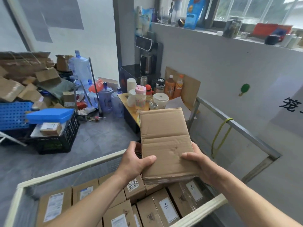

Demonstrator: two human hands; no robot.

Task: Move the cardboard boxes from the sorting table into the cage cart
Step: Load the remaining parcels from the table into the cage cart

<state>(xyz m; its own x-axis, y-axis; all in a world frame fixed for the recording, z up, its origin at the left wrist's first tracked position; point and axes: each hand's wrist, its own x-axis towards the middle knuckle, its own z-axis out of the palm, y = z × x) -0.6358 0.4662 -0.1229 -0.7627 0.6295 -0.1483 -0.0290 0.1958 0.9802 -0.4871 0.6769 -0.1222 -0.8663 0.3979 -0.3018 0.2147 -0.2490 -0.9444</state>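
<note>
Cardboard box [165,141] at frame centre, held tilted above the cage cart [68,171], long side running away toward the small table [129,102] crowded with bottles and cups. Left hand [136,159] clasped on the near left edge, thumb pressed on the top face, fingers hidden underneath. Right hand [198,163] clasped on the near right edge, thumb likewise on top. Below, in the lower half of the frame, labelled boxes [114,203] packed side by side inside the cart, rails padded pale. Upper left of the frame: heap of loose cardboard [21,79], water jugs [105,99], black crate [55,136] carrying a blue lid. Windowsill clutter along the upper right.
</note>
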